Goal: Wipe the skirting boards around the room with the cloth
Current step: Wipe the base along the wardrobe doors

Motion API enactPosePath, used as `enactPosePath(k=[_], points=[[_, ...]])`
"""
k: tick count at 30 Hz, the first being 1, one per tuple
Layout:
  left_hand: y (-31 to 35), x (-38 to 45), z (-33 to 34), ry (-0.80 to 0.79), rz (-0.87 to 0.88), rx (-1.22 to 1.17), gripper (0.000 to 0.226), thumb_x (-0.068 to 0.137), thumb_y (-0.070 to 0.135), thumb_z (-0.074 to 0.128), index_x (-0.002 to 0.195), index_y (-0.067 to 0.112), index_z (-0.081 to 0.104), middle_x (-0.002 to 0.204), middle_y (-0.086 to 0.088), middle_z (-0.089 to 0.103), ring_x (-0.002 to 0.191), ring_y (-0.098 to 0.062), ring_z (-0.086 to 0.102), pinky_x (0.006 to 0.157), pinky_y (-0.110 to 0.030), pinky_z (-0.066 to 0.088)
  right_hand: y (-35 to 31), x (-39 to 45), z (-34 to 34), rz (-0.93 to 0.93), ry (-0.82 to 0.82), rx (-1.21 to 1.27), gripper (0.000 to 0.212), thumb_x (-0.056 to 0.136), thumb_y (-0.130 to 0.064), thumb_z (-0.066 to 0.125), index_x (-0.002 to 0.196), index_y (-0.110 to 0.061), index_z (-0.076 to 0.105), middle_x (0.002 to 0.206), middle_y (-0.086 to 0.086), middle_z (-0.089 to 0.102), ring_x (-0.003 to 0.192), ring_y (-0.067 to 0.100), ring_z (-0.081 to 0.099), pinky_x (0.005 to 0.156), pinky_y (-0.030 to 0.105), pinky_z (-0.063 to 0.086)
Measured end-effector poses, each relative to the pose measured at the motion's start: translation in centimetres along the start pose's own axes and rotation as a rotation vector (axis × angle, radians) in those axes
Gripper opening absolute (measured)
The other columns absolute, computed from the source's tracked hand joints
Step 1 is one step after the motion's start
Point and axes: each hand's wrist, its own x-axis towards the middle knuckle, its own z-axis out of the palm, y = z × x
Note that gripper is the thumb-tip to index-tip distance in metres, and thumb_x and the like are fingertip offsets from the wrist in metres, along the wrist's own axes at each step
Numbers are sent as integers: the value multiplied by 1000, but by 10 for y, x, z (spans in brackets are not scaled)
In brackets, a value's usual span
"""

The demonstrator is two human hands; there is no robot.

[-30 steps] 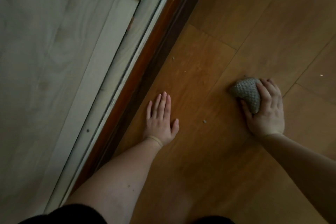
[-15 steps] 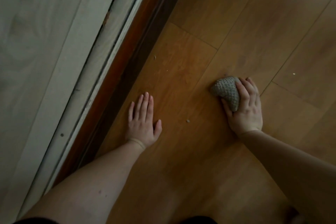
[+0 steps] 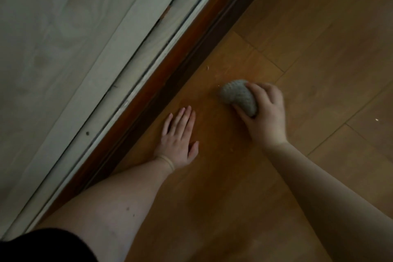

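A dark brown skirting board (image 3: 170, 74) runs diagonally from lower left to upper right, at the foot of pale grey-green wood panels. My left hand (image 3: 177, 140) lies flat on the wooden floor with straight fingers, close beside the board. My right hand (image 3: 265, 112) grips a bunched grey knitted cloth (image 3: 237, 95) on the floor, a short way right of the skirting board and apart from it.
Pale wood panelling (image 3: 63, 49) with a white trim strip fills the left side. Orange-brown floorboards (image 3: 319, 49) spread to the right, with a few small crumbs (image 3: 208, 67) near the board and one at far right.
My right hand has carried the cloth left, closer to the skirting board and to my left hand. My left hand stays flat on the floor; the view has shifted.
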Motion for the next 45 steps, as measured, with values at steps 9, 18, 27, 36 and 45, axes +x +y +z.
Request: enactPosePath(k=[9,18,27,36,45], points=[[0,1,5,52,-2,-7,78,92,47,39,156,6,19,163,-13,20,152,-26,16,123,-50,11,-36,48,58,-194,-111,50,48,85,-27,77,125,-13,56,118,6,58,107,19,50,93,29,42],[0,0,4,56,-12,-32,77,92,46,40,156,6,22,163,-13,21,152,-27,18,121,-53,17,-34,55,62,-282,-176,26,44,83,-20,76,123,-12,60,114,8,58,103,20,48,90,31,44],[-2,-1,3,37,-11,-7,79,93,46,39,158,10,12,166,-10,11,153,-25,11,122,-51,13,8,165,-22,-215,-211,-68,48,85,-29,75,127,-14,60,118,11,58,108,27,55,93,35,44],[-1,-2,8,84,4,-57,78,92,45,40,158,9,16,165,-11,16,152,-28,18,120,-54,18,37,247,-94,-7,-107,-219,49,86,-27,71,131,-22,54,133,7,52,124,25,46,104,37,38],[1,0,3,64,-11,-26,80,92,46,40,157,10,14,165,-11,16,151,-27,20,118,-53,21,22,195,-60,154,86,-50,53,89,-33,68,137,-19,50,131,7,49,123,25,46,100,31,37]])
